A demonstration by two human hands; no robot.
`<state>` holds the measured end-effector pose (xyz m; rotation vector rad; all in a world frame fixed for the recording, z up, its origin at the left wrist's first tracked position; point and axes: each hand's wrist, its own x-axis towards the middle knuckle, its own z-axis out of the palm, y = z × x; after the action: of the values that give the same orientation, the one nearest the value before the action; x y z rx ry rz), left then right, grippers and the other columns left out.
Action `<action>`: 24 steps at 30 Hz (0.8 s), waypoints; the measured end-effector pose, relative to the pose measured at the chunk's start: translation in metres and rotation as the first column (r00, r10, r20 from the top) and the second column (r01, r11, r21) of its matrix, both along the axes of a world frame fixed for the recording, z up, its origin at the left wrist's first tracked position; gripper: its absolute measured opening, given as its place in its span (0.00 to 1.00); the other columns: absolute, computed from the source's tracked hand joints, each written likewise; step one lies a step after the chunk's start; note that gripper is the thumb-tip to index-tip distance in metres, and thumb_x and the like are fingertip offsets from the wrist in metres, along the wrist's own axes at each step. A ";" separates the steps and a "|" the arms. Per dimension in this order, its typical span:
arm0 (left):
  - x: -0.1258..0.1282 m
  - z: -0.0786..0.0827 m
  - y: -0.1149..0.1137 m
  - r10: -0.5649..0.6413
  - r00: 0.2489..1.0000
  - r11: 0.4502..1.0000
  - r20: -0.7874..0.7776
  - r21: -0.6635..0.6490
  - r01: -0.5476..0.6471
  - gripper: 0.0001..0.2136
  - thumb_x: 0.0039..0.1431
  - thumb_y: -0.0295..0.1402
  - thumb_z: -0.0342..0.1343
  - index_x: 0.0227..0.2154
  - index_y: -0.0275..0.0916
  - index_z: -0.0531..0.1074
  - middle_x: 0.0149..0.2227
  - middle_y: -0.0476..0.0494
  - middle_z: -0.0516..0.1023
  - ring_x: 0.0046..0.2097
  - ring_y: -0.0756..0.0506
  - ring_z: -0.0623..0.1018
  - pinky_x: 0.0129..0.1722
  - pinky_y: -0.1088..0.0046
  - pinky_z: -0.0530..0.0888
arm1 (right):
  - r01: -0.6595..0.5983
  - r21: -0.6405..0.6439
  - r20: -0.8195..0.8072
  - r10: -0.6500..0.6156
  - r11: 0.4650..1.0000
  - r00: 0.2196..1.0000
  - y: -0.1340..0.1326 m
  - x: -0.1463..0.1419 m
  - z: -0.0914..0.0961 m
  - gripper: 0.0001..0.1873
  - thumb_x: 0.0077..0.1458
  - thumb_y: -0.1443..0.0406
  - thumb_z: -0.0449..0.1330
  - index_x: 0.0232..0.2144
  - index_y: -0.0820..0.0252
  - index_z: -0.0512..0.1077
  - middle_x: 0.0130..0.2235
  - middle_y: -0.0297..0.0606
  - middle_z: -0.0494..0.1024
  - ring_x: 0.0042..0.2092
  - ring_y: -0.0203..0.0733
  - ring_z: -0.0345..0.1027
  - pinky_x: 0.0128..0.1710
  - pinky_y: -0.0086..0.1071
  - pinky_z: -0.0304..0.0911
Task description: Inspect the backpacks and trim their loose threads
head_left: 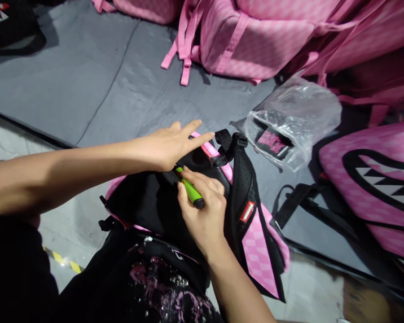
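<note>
Green tool: clasped in right hand, just beside left hand, probably for control.
Left hand: spread over bag, apparently to steady it.
Bag: laid across table edge, likely for close reach.

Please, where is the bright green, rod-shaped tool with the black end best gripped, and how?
Probably around the middle of the green tool, from the picture's lower right, as the right hand does: its long body slants with the black end toward that side, while its other end lies close to the left hand.
</note>
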<state>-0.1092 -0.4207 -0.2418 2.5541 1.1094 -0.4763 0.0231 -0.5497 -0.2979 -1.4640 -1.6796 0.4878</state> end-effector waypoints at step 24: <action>-0.020 -0.024 0.001 -0.075 0.977 0.985 0.200 0.167 0.041 0.44 0.56 0.23 0.50 0.72 0.55 0.39 0.74 0.38 0.45 0.67 0.27 0.63 0.58 0.46 0.72 | 0.471 -0.118 0.415 -0.387 0.874 0.823 0.060 0.169 0.003 0.19 0.56 0.72 0.55 0.50 0.62 0.73 0.46 0.44 0.82 0.49 0.47 0.76 0.51 0.39 0.68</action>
<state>-0.1295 -0.4197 -0.2661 2.7075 1.0390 -0.1336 0.1925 -0.4895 -0.2953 -2.1463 -1.5331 0.1360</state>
